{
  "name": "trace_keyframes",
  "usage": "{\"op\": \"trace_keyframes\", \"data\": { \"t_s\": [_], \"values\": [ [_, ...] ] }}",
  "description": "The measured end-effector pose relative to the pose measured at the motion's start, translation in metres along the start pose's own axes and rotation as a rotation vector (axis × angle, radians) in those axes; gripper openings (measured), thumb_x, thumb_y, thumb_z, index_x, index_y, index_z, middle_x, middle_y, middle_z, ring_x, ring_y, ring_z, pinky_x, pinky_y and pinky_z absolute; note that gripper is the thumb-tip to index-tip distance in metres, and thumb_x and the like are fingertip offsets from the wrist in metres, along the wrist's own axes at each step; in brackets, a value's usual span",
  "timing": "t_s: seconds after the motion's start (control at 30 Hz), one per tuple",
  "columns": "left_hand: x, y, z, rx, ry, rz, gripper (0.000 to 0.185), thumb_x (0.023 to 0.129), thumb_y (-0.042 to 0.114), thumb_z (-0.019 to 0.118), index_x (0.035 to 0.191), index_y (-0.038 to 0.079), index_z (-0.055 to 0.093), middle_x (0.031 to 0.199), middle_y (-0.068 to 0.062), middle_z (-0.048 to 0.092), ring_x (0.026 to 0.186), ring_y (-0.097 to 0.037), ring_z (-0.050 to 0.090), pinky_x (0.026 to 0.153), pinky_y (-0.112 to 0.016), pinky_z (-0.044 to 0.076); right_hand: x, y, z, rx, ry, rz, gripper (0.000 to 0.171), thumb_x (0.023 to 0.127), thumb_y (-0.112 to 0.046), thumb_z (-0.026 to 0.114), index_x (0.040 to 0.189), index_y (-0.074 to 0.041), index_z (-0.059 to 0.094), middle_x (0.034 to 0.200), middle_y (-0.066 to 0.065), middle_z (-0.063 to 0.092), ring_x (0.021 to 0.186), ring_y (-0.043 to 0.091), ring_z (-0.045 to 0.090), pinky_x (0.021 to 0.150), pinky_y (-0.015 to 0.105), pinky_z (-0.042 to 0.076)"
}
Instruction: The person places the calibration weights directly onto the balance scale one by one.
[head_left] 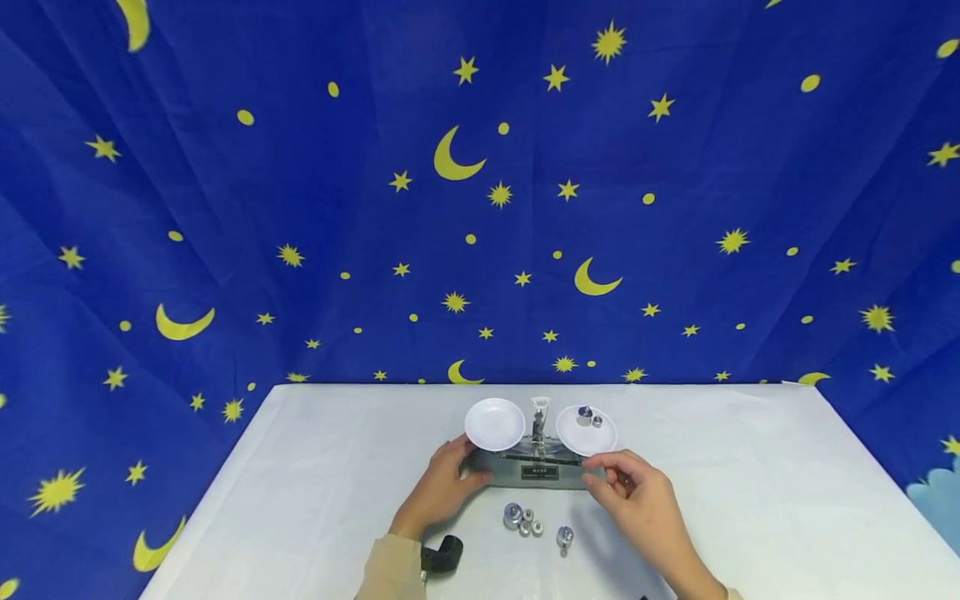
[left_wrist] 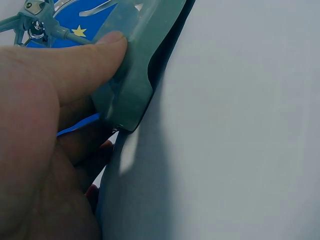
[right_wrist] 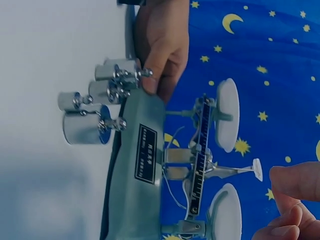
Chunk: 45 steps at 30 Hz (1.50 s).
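Observation:
A grey-green balance scale [head_left: 551, 475] with two white pans stands on the table. My left hand [head_left: 442, 487] holds the left end of its base, thumb on the front face in the left wrist view and the other fingers partly hidden behind. Two metal weights [head_left: 585, 417], one larger, sit on the right pan [head_left: 577, 442]; the left pan [head_left: 495, 425] bears nothing. My right hand [head_left: 637, 492] is by the scale's right end, below that pan. Its index finger and thumb are apart with nothing visible between them, and the other fingers are bent.
In front of the scale stands a cluster of metal weights [head_left: 513, 516], one large with several small. Another weight [head_left: 565, 536] is to their right. A black curved object [head_left: 444, 554] shows beside the left wrist. Behind the table hangs a blue star-patterned cloth [head_left: 525, 233].

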<state>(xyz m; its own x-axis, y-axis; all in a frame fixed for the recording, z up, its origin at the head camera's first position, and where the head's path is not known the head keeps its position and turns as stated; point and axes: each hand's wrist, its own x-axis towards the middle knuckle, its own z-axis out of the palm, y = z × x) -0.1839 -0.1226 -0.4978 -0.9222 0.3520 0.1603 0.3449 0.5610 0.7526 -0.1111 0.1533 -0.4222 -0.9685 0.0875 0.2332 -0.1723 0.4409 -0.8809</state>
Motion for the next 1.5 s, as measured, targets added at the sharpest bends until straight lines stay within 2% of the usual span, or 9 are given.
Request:
{"op": "trace_keyframes", "data": {
  "t_s": [0.13, 0.27, 0.43, 0.7, 1.17, 1.5],
  "values": [
    [0.000, 0.000, 0.000, 0.004, -0.002, -0.015, 0.063, 0.093, 0.025, 0.070, 0.146, -0.001, 0.049, 0.153, -0.018, 0.044, 0.144, -0.037, 0.037, 0.122, -0.059, 0.016, -0.006, 0.003, 0.002, 0.014, -0.004, -0.039, 0.018, 0.079, 0.001, 0.081, 0.091, -0.011, 0.075, 0.073, -0.003, 0.049, 0.056, 0.004, 0.040, 0.045, 0.019, 0.039],
    [-0.001, -0.001, 0.001, 0.004, -0.005, -0.014, 0.063, 0.093, 0.026, 0.070, 0.146, -0.002, 0.049, 0.153, -0.019, 0.044, 0.143, -0.038, 0.037, 0.121, -0.060, 0.016, -0.011, 0.006, 0.005, -0.018, -0.006, -0.055, 0.019, 0.077, 0.001, 0.082, 0.088, -0.013, 0.075, 0.071, -0.006, 0.048, 0.055, 0.003, 0.039, 0.046, 0.019, 0.037],
    [0.000, -0.002, 0.002, 0.000, 0.002, 0.003, 0.065, 0.093, 0.028, 0.070, 0.145, -0.003, 0.048, 0.153, -0.020, 0.044, 0.143, -0.040, 0.037, 0.121, -0.062, 0.016, -0.015, 0.009, 0.008, -0.021, -0.041, 0.014, 0.017, 0.078, 0.001, 0.082, 0.088, -0.011, 0.075, 0.071, -0.005, 0.047, 0.056, 0.004, 0.039, 0.047, 0.019, 0.037],
    [0.001, -0.003, 0.002, 0.003, 0.001, -0.007, 0.064, 0.093, 0.028, 0.070, 0.145, -0.003, 0.048, 0.153, -0.019, 0.044, 0.144, -0.038, 0.037, 0.122, -0.059, 0.016, -0.020, 0.016, 0.013, -0.009, -0.116, 0.099, 0.015, 0.079, -0.002, 0.082, 0.086, -0.013, 0.075, 0.070, -0.005, 0.049, 0.058, 0.005, 0.043, 0.050, 0.019, 0.039],
    [0.001, -0.002, 0.002, -0.005, -0.010, -0.021, 0.063, 0.093, 0.026, 0.069, 0.146, -0.001, 0.048, 0.154, -0.017, 0.043, 0.145, -0.036, 0.036, 0.123, -0.058, 0.014, -0.025, 0.029, 0.015, 0.004, -0.309, 0.248, 0.016, 0.082, -0.014, 0.080, 0.095, -0.007, 0.073, 0.072, -0.001, 0.050, 0.060, 0.008, 0.045, 0.050, 0.021, 0.042],
    [0.000, 0.000, 0.000, -0.005, 0.004, 0.000, 0.063, 0.093, 0.027, 0.070, 0.144, -0.004, 0.049, 0.152, -0.021, 0.045, 0.143, -0.039, 0.038, 0.121, -0.061, 0.016, -0.023, 0.040, 0.017, 0.019, -0.367, 0.221, 0.018, 0.083, -0.016, 0.080, 0.096, -0.006, 0.073, 0.072, -0.002, 0.052, 0.059, 0.007, 0.046, 0.049, 0.020, 0.042]
  ]
}}
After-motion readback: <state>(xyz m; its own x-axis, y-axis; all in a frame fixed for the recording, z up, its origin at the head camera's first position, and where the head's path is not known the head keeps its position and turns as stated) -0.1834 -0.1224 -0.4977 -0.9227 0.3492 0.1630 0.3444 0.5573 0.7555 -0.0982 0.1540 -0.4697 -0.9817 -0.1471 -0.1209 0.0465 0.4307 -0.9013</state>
